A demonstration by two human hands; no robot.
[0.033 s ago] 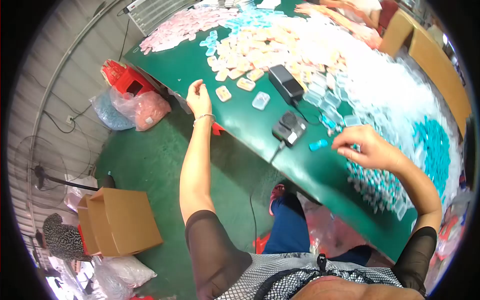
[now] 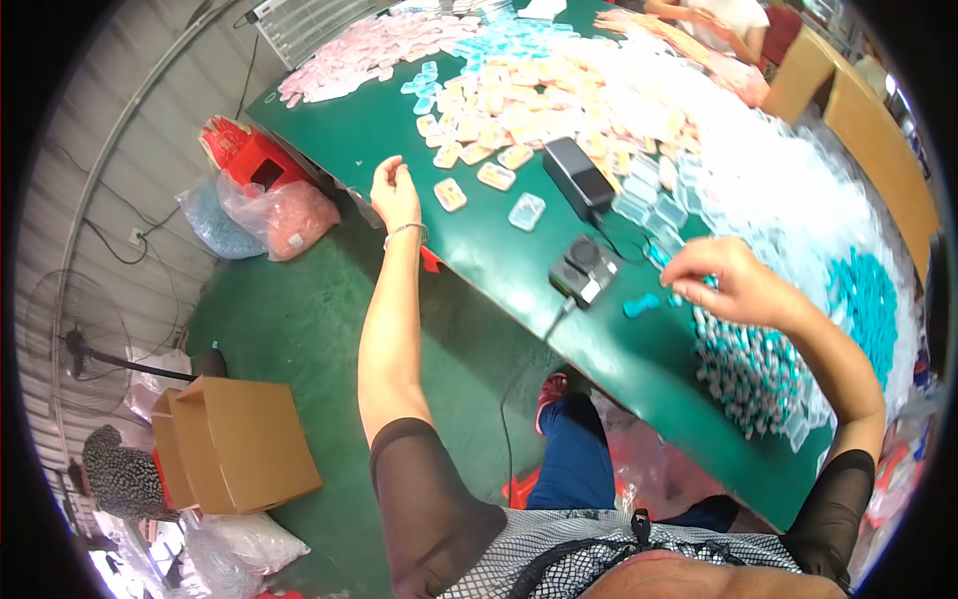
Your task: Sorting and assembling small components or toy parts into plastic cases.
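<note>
My left hand (image 2: 396, 197) is over the table's near left edge, fingers curled in; anything inside them is hidden. Closest to it lies a small pale orange case (image 2: 450, 195), with a clear pale blue case (image 2: 527, 211) further right. My right hand (image 2: 726, 284) is bent, fingertips drawn together beside the clear boxes; whether they hold anything is too small to tell. A bright teal piece (image 2: 641, 305) lies just left of its fingertips. Below that hand spreads a heap of small teal-and-white pieces (image 2: 750, 374).
A black box-shaped device (image 2: 579, 178) and a smaller corded device (image 2: 585, 270) stand between my hands. Behind them spread piles of orange cases (image 2: 539, 100), pink cases (image 2: 384, 45) and clear boxes (image 2: 788, 190). Another person's hand (image 2: 704, 18) is at the far side. A cardboard box (image 2: 261, 444) stands on the floor.
The view has shifted slightly, so the table's things sit a little lower and further right. My right hand has moved slightly away from me across the table. My left hand is nearly still.
</note>
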